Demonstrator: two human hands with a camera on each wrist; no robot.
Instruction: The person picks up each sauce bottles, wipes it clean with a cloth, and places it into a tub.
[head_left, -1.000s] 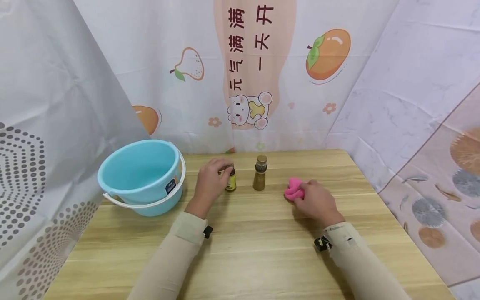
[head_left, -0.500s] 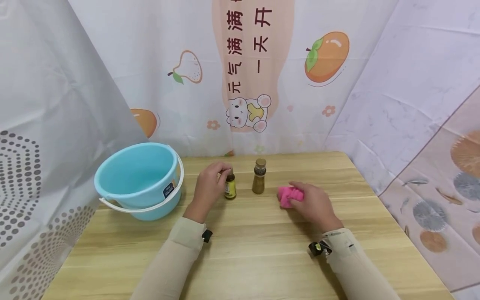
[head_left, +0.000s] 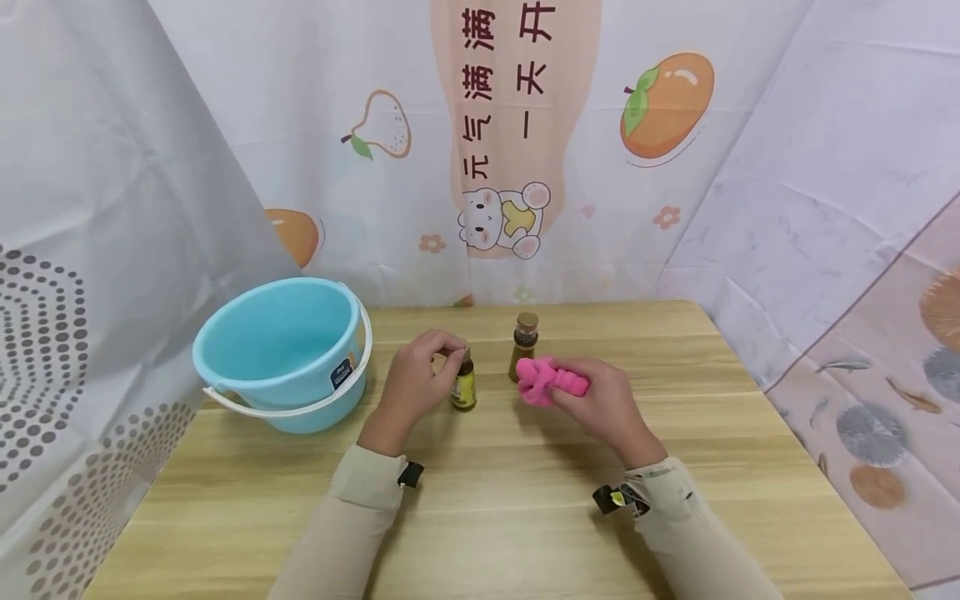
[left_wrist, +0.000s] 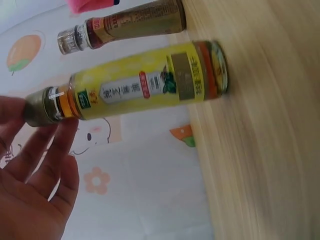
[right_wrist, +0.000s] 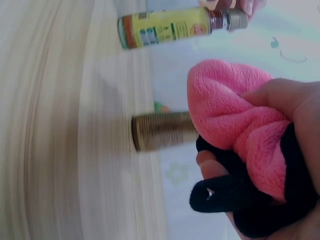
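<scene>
I had the left grip [head_left: 415, 375] pinching the sesame oil bottle [left_wrist: 135, 87] by its cap [left_wrist: 39, 107], roughly upright toward the table's [head_left: 495, 508] far edge; whether its base touched down I couldn't tell. My right grip [head_left: 606, 406] held a bunched pink plush cloth [right_wrist: 230, 107] above the table, partly covering the brown-labelled bottle [right_wrist: 162, 131] in the head view. That bottle stood near the far edge, and a light-blue bucket [head_left: 315, 418] sat by the far left corner.

White fruit-print curtain [head_left: 502, 150], wooden tabletop [head_left: 487, 492]
</scene>
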